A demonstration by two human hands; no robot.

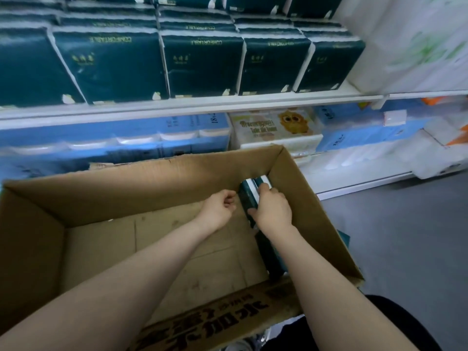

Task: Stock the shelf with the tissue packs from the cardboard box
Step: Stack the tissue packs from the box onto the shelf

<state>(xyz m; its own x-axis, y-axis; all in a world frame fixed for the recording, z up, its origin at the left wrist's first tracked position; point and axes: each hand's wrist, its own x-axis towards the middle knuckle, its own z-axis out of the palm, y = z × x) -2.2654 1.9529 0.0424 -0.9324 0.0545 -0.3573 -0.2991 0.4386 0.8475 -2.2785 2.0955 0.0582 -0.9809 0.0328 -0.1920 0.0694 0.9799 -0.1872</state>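
Green tissue pack [245, 201], likely light and squashy, at the box's [152, 178] two o'clock: right hand [272, 210] clasps its flanks; left hand [219, 207] curled, grip unclear.

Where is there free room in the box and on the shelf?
Box floor is bare from its left wall to the left hand. Crowded: dark green packs line its right wall under the right hand; the shelf is packed side to side.
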